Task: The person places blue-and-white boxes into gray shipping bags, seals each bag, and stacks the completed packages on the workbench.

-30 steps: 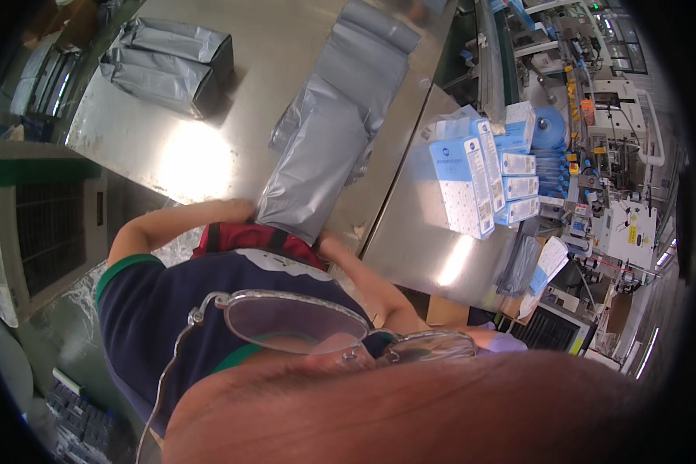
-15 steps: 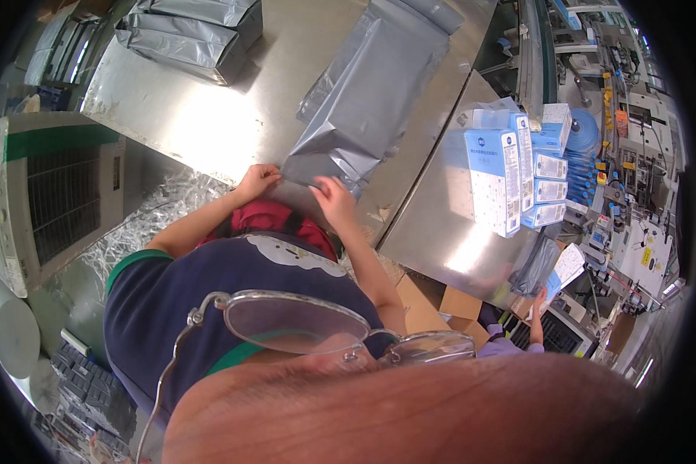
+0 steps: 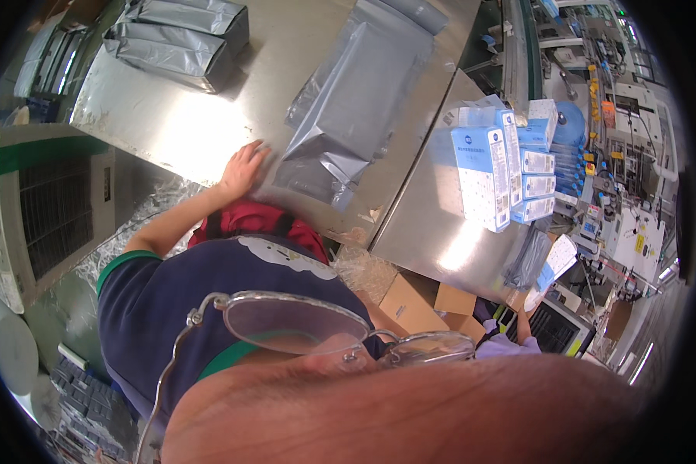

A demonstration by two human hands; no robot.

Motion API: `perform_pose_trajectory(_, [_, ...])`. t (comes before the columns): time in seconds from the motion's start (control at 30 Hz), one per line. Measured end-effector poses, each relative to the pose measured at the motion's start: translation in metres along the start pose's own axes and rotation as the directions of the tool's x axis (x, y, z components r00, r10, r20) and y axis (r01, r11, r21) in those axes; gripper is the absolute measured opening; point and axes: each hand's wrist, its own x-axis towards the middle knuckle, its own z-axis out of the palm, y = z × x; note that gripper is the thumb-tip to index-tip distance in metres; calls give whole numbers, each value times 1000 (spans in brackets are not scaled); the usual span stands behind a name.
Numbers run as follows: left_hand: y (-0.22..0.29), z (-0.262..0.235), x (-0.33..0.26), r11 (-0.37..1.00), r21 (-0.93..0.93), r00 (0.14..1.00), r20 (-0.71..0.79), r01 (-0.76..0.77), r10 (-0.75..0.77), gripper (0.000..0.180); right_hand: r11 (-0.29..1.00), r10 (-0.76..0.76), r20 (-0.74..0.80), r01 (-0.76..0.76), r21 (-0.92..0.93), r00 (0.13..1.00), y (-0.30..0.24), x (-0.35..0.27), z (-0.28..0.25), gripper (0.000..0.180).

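My left hand (image 3: 243, 166) lies flat on the steel table (image 3: 170, 116) with its fingers spread, and it holds nothing. It rests just left of the near corner of a long, flat silver foil bag (image 3: 356, 100) that stretches away across the table. My left forearm comes up to it from my navy shirt. My right hand is out of sight, below the table edge and behind my glasses (image 3: 286, 321).
Two filled silver foil bags (image 3: 178, 39) lie at the table's far left. Stacked blue-and-white cartons (image 3: 503, 166) stand on the adjoining steel table to the right. Cardboard boxes (image 3: 414, 301) sit under its edge. A grey vented cabinet (image 3: 46, 209) stands at left, with machinery at far right.
Half a second ago both hands held the near edge of the flat foil bag. Now the left hand has slid left onto the bare table, and the right hand has dropped out of view.
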Motion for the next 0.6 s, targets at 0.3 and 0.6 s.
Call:
perform_pose_trajectory(0.3, [1,-11,78,714,164,728,37,-681,685,16,967,-231,-46,225,-117,972,75,238,-70,30])
perform_pose_trajectory(0.6, [-20,42,115,682,-475,771,-12,556,-637,38,597,732,-167,-504,625,660,57,296,-51,27])
